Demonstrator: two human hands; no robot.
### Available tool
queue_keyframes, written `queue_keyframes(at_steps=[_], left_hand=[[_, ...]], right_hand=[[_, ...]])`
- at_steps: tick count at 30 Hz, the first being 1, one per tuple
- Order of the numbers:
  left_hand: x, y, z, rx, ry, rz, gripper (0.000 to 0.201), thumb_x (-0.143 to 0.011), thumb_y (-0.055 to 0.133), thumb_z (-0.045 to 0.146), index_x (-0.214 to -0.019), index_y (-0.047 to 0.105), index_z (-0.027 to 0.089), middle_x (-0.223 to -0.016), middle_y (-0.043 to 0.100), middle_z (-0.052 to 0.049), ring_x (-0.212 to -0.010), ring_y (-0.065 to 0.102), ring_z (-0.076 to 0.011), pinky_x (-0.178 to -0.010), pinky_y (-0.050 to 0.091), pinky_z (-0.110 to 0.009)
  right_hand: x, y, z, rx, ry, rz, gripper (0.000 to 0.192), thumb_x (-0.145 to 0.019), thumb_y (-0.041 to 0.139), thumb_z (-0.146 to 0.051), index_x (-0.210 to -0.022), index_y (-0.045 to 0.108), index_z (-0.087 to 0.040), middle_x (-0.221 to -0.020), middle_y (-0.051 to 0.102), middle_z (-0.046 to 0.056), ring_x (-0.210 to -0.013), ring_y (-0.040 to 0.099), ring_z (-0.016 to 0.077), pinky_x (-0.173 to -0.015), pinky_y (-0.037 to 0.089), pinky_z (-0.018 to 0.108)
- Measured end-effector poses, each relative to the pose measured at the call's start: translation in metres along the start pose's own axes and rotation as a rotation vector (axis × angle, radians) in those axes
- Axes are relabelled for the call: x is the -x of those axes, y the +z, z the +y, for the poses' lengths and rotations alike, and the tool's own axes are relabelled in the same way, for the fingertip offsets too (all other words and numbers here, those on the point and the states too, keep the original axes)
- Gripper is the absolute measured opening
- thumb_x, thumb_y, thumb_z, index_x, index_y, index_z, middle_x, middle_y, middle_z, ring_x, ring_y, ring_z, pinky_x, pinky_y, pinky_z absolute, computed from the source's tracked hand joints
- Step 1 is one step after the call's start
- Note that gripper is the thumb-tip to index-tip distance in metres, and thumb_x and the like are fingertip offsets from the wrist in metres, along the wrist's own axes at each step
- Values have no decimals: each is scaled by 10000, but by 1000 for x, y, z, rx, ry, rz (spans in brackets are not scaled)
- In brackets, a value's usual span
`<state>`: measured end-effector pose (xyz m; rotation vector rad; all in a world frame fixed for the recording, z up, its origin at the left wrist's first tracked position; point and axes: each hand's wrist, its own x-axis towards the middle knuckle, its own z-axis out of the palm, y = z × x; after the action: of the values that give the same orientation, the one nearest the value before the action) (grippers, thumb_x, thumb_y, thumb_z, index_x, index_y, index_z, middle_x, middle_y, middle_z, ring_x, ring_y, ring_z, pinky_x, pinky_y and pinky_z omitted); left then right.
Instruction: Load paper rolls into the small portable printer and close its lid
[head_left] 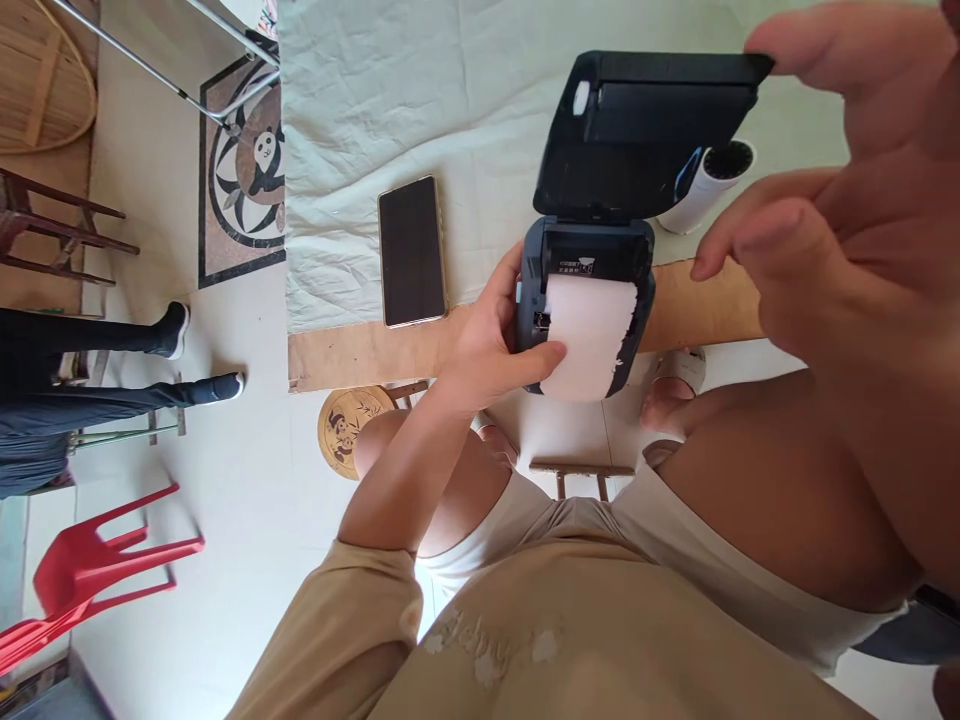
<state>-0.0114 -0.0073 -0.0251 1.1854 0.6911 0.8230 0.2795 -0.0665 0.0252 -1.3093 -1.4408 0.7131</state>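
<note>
A dark portable label printer [532,255] is held over the table's near edge, its hinged black lid [637,130] swung up. A roll of white paper [592,330] with a ragged edge lies in its compartment. My left hand [495,345] grips the printer body from the left, thumb pressed on the paper. My right hand [847,200] is at the right with its fingers apart. One fingertip is at the lid's upper right corner; whether it presses on it I cannot tell. Behind the lid stands a white cylinder [686,205] with a dark round end.
A smartphone [412,250] with a dark screen lies on the pale green tablecloth [337,150], left of the printer. Beneath the table edge is a round wooden stool [349,430]. A red plastic chair [82,570] and another person's legs [112,365] are at the left.
</note>
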Motion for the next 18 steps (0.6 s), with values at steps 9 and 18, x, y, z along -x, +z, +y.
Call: queue_keyframes(at_steps=[9, 18], left_hand=[[-3, -2, -3, -6, -3, 7, 955, -738, 1176, 725, -1539, 810, 355, -1592, 889, -76, -1515, 858, -412, -1271, 731, -516], [-1, 5, 7, 22, -59, 36, 913, -722, 1187, 651, -1490, 817, 324, -1580, 863, -79, -1629, 777, -448, -1383, 682, -565]], right_hand=[[-12, 8, 6, 152, -306, -100, 304, -1146, 981, -483, -1425, 951, -366, -1529, 832, 56, -819, 679, 42, -750, 702, 298], [-3, 0, 34, 88, -288, -340, 647, -1126, 977, -520, -1732, 762, -450, -1710, 731, 97, -834, 743, 64, -706, 699, 277]])
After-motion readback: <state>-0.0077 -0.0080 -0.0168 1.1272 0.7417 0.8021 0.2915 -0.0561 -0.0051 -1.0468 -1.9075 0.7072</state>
